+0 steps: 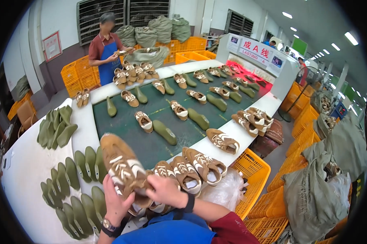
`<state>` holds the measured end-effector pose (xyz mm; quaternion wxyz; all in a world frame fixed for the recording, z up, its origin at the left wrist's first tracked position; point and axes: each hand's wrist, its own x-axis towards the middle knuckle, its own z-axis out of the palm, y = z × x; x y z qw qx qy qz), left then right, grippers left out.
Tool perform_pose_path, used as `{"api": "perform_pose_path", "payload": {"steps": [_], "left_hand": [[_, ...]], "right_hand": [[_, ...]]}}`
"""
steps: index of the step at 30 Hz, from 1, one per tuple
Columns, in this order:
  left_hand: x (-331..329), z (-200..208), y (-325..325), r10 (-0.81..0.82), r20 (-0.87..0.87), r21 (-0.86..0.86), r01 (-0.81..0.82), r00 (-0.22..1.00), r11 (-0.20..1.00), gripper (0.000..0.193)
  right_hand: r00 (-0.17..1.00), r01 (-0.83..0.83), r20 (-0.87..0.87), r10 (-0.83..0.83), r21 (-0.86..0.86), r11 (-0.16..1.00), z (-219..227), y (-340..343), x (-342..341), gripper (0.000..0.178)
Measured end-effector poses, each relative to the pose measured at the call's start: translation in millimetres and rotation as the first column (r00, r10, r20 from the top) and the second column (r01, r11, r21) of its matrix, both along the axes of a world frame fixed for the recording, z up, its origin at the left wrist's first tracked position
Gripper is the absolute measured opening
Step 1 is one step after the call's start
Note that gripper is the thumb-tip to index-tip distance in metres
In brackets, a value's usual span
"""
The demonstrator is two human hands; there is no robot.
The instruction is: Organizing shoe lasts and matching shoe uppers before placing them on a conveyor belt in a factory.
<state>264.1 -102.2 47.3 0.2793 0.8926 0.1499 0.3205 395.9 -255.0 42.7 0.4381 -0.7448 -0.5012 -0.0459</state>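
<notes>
A brown sneaker with white laces and white side stripes is held up in front of me, toe pointing away. My left hand is closed around its heel end from the left. The fingers of my right hand are bent at the shoe's opening, gripping its collar. Just beyond and to the right of my hands, several similar sneakers stand along the white table edge. On the white surface to my left, green shoe lasts lie in rows, with a heap of lasts farther back.
A dark green conveyor belt carries sneakers and lasts in spaced pairs. Across it a person in a blue apron handles a shoe beside piled sneakers. Yellow crates and grey-green sacks stand on my right.
</notes>
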Motion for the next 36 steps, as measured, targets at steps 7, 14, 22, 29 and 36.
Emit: {"api": "perform_pose_path", "payload": {"steps": [7, 14, 22, 29, 36], "left_hand": [[-29.8, -6.8, 42.2, 0.042, 0.133, 0.159, -0.063, 0.99, 0.985, 0.086], [-30.6, -10.2, 56.1, -0.172, 0.151, -0.028, 0.178, 0.973, 0.984, 0.029], [-42.9, -0.2, 71.6, -0.074, 0.187, 0.184, 0.039, 0.979, 0.982, 0.014], [-59.2, -6.8, 74.8, -0.025, 0.206, 0.032, 0.019, 0.978, 0.999, 0.011], [-53.8, 2.5, 82.6, 0.023, 0.319, -0.075, 0.001, 0.948, 0.997, 0.008]], "right_hand": [[0.999, -0.009, -0.054, 0.007, -0.037, 0.999, -7.6, 41.5, -46.2, 0.029], [0.977, 0.19, 0.116, -0.178, -0.108, 0.976, 5.9, 61.0, -63.9, 0.061], [0.934, 0.089, 0.341, -0.108, 0.071, 0.993, 6.3, 95.6, -71.3, 0.033], [0.976, -0.022, 0.216, 0.009, 0.059, 0.998, 8.3, 109.9, -83.7, 0.022], [0.919, -0.34, -0.176, 0.352, 0.095, 0.935, 13.2, 117.8, -72.6, 0.015]]}}
